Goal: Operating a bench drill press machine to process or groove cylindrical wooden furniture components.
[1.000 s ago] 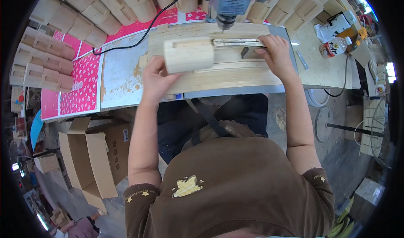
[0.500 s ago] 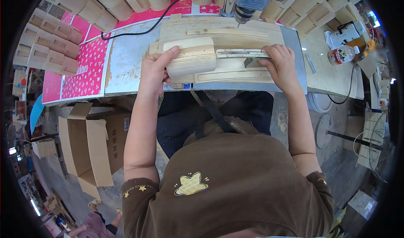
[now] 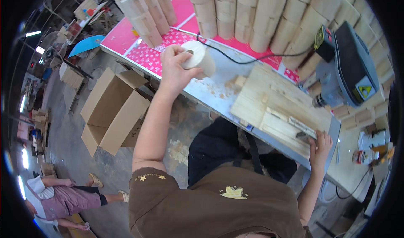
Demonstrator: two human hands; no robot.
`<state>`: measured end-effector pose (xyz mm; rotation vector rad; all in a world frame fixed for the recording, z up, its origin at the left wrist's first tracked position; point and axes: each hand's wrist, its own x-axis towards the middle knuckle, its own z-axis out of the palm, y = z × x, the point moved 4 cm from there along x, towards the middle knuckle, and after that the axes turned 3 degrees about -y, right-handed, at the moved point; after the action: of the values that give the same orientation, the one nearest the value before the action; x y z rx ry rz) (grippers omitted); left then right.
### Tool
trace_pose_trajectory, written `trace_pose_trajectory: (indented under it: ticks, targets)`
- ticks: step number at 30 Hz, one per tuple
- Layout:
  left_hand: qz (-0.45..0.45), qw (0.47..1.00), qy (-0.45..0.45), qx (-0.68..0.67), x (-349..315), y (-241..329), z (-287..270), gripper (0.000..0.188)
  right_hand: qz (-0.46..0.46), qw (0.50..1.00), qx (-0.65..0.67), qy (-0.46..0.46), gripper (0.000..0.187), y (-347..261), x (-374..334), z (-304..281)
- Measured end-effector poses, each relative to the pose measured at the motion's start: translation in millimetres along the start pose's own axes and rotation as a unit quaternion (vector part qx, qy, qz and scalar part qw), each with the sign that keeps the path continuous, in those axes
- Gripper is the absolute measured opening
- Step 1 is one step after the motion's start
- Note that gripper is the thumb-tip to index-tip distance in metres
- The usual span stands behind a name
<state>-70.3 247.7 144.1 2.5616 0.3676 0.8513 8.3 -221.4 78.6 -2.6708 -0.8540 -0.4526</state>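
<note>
My left hand (image 3: pixel 173 71) is raised over the table's left part, closed round a pale wooden cylinder (image 3: pixel 206 64). Its round end, with a dark hole in it, faces my fingers, and the thumb presses the side. On the right, my right hand (image 3: pixel 321 148) has its fingers closed on the end of a narrow light strip (image 3: pixel 299 126) with a dark metal piece under it. That strip lies along a wooden jig (image 3: pixel 275 125) fixed on a flat board (image 3: pixel 251 100). The bench drill (image 3: pixel 343 76) stands behind the jig, its chuck above the board.
Stacks of wooden cylinders (image 3: pixel 264 17) line the table's back. A black cable (image 3: pixel 240 62) crosses the tabletop. Below left sits an open cardboard box (image 3: pixel 120 126). A bottle (image 3: pixel 364 156) stands far right. Another person (image 3: pixel 63 200) is at the lower left.
The wooden cylinder has left the jig, carried leftward and up in my left hand, and is turned end-on. My right hand stays at the strip's end. The view has swung left.
</note>
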Motion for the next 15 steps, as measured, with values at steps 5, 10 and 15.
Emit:
trace_pose_trajectory:
  ticks: [5, 10, 15]
  targets:
    - [-0.053, 0.995, 0.074, 0.051, 46, -76, -57, 0.048, 0.01, 1.0, -0.011, 0.0, 0.031, -2, -1, 0]
    - [-0.052, 0.983, 0.156, 0.081, 114, -111, -142, 0.049, 0.046, 0.998, -0.006, -0.03, 0.034, -3, 0, -1]
    - [-0.055, 0.983, 0.111, 0.137, 212, -105, -208, 0.042, 0.058, 0.998, -0.012, -0.023, 0.036, -6, 0, 0]
